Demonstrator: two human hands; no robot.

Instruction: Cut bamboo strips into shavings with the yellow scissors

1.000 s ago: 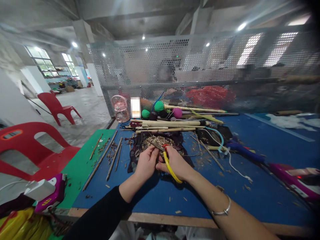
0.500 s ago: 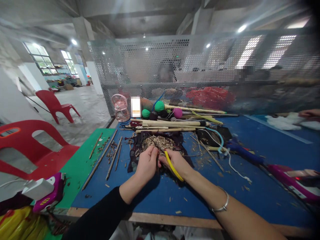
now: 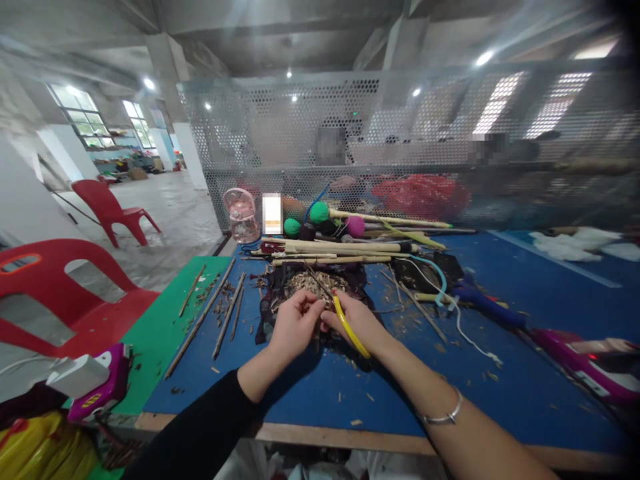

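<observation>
Both hands are close together over a dark cloth (image 3: pixel 265 323) heaped with cut stick pieces (image 3: pixel 320 280). My left hand (image 3: pixel 295 327) pinches what looks like a thin stick (image 3: pixel 317 341) upright between thumb and fingers; most of it is hidden. My right hand (image 3: pixel 355 323) is closed round yellow-handled scissors (image 3: pixel 350 328), whose dark blades point up and left over the pile. The right fingertips nearly meet the left thumb, and whether they also touch the stick I cannot tell.
Long sticks (image 3: pixel 200 320) lie on the left of the blue tabletop (image 3: pixel 210 393). Behind the cloth are bundled sticks (image 3: pixel 345 247), yarn balls (image 3: pixel 319 213) and a pink bottle (image 3: pixel 243 217). Purple power strips (image 3: pixel 590 360) sit right and left. A perforated metal screen (image 3: pixel 300 120) stands behind.
The scissors and my right hand have shifted slightly right and down. My left fingers have changed their grip, showing more of the stick. A co-worker's hand at far right has left the view.
</observation>
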